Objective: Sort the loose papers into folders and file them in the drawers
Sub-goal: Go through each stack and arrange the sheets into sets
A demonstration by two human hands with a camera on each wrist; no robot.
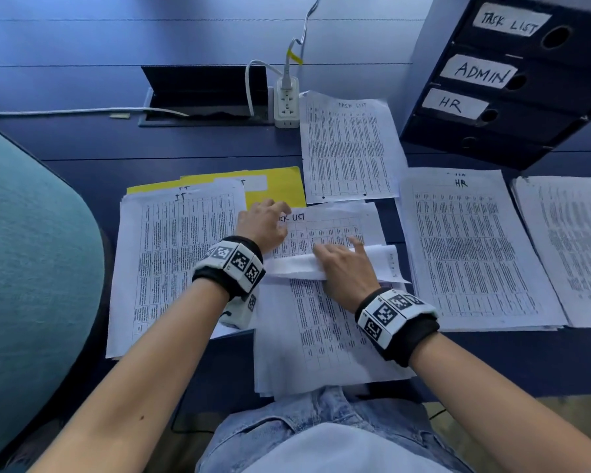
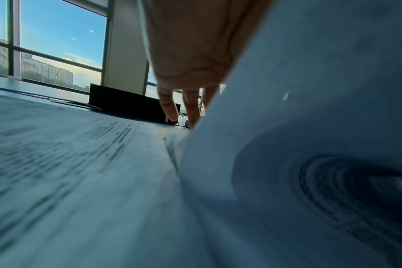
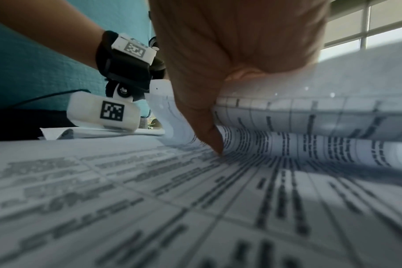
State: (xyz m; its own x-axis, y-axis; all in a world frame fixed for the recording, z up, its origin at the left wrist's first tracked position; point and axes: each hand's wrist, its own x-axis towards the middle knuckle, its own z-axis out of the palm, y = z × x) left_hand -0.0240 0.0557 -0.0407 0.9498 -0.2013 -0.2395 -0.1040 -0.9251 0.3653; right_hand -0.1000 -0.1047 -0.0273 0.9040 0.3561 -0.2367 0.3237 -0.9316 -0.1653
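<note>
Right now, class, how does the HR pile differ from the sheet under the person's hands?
The HR pile lies flat and untouched at the right; the sheet under the hands is folded back on itself, with the left hand and right hand on it. The HR pile is headed "HR"; the folded sheet's heading ends in "LIST". Both are white printed tables with handwritten headings.

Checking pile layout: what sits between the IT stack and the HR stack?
Head view: the loose pile both hands work on, its top sheets folded back, showing a sheet headed task list.
</note>
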